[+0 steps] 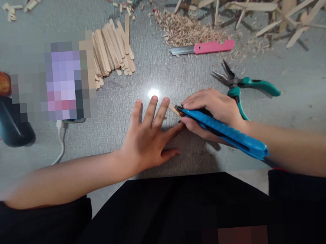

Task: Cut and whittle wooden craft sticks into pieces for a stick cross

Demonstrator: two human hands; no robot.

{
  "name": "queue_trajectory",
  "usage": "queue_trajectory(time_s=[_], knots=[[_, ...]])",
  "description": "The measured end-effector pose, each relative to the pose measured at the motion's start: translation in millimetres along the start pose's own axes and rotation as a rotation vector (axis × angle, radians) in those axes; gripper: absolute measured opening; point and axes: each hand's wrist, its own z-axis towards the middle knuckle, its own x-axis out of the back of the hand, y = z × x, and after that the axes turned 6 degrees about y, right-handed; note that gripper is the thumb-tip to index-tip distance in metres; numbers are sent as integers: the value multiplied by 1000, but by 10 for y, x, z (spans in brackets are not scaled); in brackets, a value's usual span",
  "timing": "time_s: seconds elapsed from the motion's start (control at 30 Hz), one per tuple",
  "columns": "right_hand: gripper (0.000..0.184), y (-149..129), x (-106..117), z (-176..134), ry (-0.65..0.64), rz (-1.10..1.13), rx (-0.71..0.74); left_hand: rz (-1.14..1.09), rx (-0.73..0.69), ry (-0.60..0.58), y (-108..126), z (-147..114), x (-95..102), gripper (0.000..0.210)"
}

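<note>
My right hand [216, 109] grips a blue box cutter [230, 133], its handle slanting back over the wrist. The cutter's front end rests on a short visible piece of wooden craft stick [174, 109] on the table. My left hand [148, 136] lies with fingers spread, its index fingertip reaching the right hand's fingers near the stick. Part of the stick is hidden by the hands and cutter. Pliers with green handles [253, 84] lie open just beyond my right hand.
A pink knife [214, 46] with bared blade lies below a heap of wood shavings [184, 27]. Craft sticks [109, 47] are bunched at left, beside a blurred device on a white cable [61, 144]. Many sticks [255, 6] pile up top right. A dark rounded object [10, 121] sits far left.
</note>
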Motion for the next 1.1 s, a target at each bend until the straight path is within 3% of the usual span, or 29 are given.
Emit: queue_trajectory(time_s=[0.43, 1.1], knots=[[34, 20, -17, -81, 40, -1, -49, -28, 7, -12, 2, 9, -32, 112], [29, 8, -24, -10, 16, -43, 37, -26, 7, -38, 16, 39, -7, 111]])
